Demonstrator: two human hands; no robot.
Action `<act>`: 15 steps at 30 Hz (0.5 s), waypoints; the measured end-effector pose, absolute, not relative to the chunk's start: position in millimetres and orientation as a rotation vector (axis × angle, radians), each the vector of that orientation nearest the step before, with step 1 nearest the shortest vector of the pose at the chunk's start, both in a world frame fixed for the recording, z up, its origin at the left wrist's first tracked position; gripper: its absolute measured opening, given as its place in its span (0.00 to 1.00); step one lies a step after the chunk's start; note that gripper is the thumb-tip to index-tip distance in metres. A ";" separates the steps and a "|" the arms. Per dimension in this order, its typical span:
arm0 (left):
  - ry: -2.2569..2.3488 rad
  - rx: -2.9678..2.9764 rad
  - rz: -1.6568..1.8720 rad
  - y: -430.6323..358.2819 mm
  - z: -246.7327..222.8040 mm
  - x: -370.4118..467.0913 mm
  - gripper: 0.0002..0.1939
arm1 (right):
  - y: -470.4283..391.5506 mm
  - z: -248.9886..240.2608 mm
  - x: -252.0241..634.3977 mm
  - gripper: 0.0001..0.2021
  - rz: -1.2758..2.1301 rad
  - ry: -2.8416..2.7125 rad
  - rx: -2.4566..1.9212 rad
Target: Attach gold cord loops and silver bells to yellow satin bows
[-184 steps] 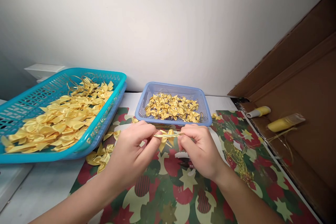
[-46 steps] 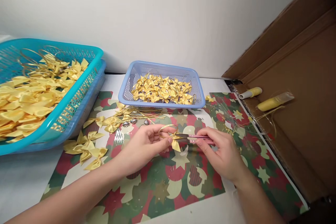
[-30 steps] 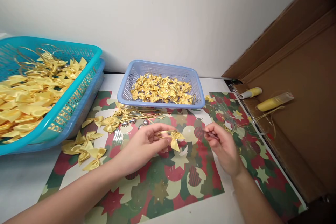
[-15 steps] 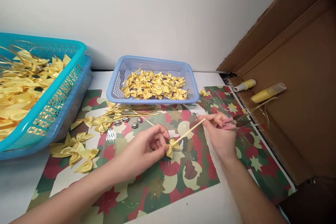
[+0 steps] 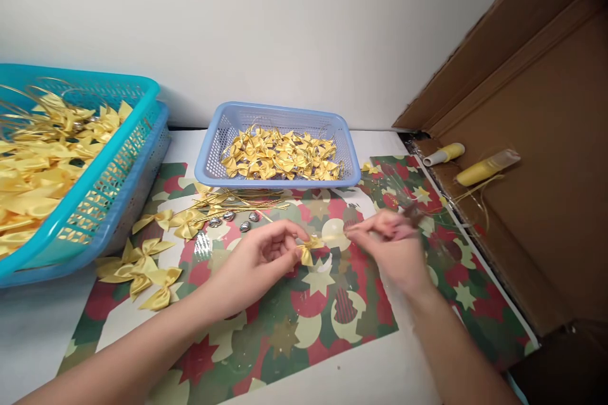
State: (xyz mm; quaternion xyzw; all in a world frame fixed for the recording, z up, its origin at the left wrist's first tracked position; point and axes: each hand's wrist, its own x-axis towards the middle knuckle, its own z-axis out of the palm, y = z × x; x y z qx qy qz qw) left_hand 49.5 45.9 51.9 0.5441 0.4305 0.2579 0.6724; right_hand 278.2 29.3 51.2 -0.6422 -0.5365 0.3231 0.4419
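My left hand (image 5: 270,253) pinches a small yellow bow (image 5: 308,252) between thumb and fingers above the patterned sheet. Gold cord stretches from the bow to my right hand (image 5: 392,243), whose thumb and forefinger are pinched at its far end, blurred by motion. Pink-handled scissors (image 5: 412,215), also blurred, are tucked in the right palm. Beyond the left hand lie gold cords (image 5: 247,198), several silver bells (image 5: 245,226) and loose yellow bows (image 5: 187,223). More bows (image 5: 160,288) rest to the left of that hand.
A blue basket (image 5: 277,183) of corded bows stands at the back. At the left, a teal basket (image 5: 118,158) full of yellow bows sits in another blue one. Two yellow tubes (image 5: 487,168) are on the cardboard (image 5: 541,221) at the right.
My right hand has moved left and slightly down, closer to the bow. My left hand and the bow have shifted slightly up; the bow is tilted differently.
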 end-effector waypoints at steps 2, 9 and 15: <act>0.978 1.107 0.554 45.6 50.7 51.0 0.12 | 25.4 48.7 262.6 0.23 1.183 -1.385 -1.488; 1.022 0.923 0.533 44.8 45.6 51.8 0.14 | 22.1 44.2 273.4 0.18 0.941 -1.396 -1.316; 0.999 0.978 0.634 43.9 45.7 53.0 0.18 | 13.5 57.7 272.6 0.20 1.056 -1.979 -1.486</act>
